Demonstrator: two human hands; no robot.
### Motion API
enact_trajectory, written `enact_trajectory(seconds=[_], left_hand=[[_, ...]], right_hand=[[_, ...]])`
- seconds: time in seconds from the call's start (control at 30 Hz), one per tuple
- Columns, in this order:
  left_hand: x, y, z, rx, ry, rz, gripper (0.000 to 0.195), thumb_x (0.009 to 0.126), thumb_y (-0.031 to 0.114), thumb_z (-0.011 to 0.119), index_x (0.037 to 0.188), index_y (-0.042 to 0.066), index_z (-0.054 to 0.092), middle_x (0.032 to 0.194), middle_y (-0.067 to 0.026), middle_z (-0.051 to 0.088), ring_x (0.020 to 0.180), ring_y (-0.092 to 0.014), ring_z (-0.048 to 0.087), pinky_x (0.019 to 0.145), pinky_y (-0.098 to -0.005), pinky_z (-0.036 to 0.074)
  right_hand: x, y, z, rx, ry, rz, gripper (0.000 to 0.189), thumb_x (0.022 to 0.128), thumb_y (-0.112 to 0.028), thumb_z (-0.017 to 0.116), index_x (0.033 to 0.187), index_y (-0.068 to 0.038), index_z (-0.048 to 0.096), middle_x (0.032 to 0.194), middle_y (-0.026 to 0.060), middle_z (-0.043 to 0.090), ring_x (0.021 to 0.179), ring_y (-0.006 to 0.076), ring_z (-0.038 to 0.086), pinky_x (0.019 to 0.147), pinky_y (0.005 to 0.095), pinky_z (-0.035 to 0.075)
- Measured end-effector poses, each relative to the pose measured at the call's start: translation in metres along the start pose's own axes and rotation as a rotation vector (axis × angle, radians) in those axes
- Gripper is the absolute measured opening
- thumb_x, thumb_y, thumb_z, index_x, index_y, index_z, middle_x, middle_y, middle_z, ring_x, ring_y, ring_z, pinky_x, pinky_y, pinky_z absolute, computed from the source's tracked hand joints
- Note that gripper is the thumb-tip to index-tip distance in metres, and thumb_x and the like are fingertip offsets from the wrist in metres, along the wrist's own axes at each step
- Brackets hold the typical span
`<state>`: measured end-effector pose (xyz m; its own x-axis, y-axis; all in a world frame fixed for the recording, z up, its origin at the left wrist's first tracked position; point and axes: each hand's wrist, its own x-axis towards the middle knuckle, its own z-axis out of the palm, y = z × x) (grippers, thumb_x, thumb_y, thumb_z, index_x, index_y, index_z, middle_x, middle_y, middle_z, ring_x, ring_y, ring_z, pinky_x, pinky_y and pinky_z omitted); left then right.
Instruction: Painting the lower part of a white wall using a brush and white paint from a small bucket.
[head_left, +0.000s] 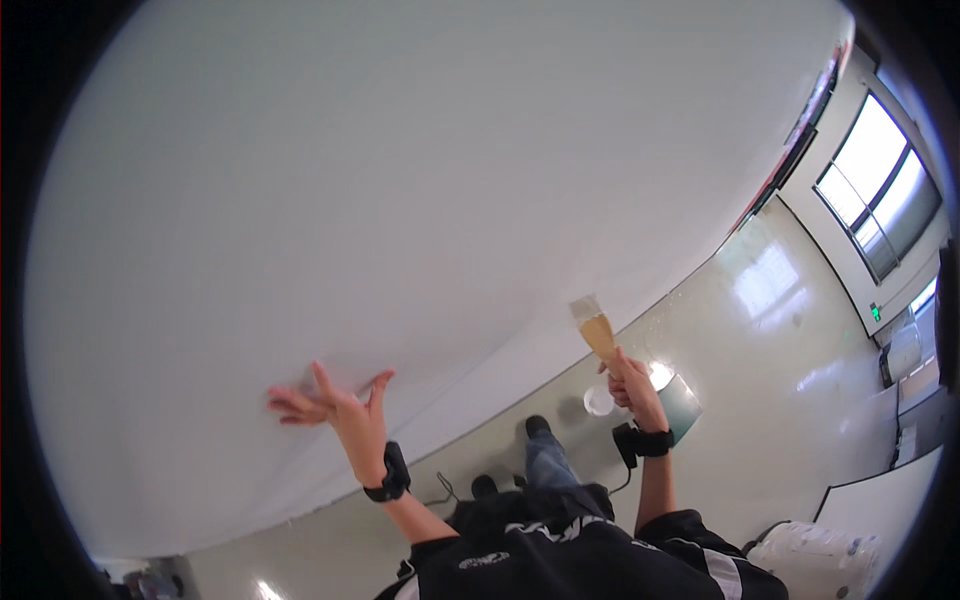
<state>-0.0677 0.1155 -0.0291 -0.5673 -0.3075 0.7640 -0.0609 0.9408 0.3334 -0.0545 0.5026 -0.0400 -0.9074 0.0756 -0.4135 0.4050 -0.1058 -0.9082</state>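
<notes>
My right hand (630, 386) is closed around the handle of a flat paintbrush (596, 330) with a wooden handle and pale bristles. The bristle end points up and to the left, in front of the white wall (420, 187); whether it touches the wall I cannot tell. My left hand (337, 401) is spread at the wall's lower left part, holding nothing, its fingers apart. Below the brush hand, a small round white container (598, 400) stands on the floor. Each wrist wears a black strapped device.
A greenish flat board or box (681, 409) lies on the glossy floor (780, 360) beside my right forearm. My feet are near the wall's base. At the lower right is a plastic-wrapped white bundle (817, 559); a window (874, 184) is at the upper right.
</notes>
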Motion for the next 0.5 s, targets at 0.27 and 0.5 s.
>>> enact_trajectory(seconds=[0.27,0.5], left_hand=[[-0.024,-0.035,-0.001,-0.012,0.009,-0.034,0.105,0.065,0.056,0.075,0.144,0.016,0.018,0.149,-0.0258,-0.013,0.136,-0.049,-0.012,0.103,-0.0674,-0.005],[-0.022,-0.031,-0.029,0.022,0.114,-0.017,0.107,0.063,0.045,0.081,0.145,0.015,0.020,0.152,-0.0234,-0.004,0.139,-0.045,-0.001,0.106,-0.0654,0.004]], right_hand=[[-0.020,-0.051,0.016,0.177,0.240,-0.547,0.040,0.097,-0.041,0.044,0.098,-0.005,0.061,0.056,-0.0084,0.032,0.045,-0.0001,0.024,0.041,0.0170,0.018],[-0.022,-0.103,0.032,0.111,0.351,-1.003,0.038,0.095,-0.015,0.051,0.133,-0.009,0.050,0.068,-0.0087,0.039,0.053,-0.0001,0.029,0.044,0.0158,0.022]])
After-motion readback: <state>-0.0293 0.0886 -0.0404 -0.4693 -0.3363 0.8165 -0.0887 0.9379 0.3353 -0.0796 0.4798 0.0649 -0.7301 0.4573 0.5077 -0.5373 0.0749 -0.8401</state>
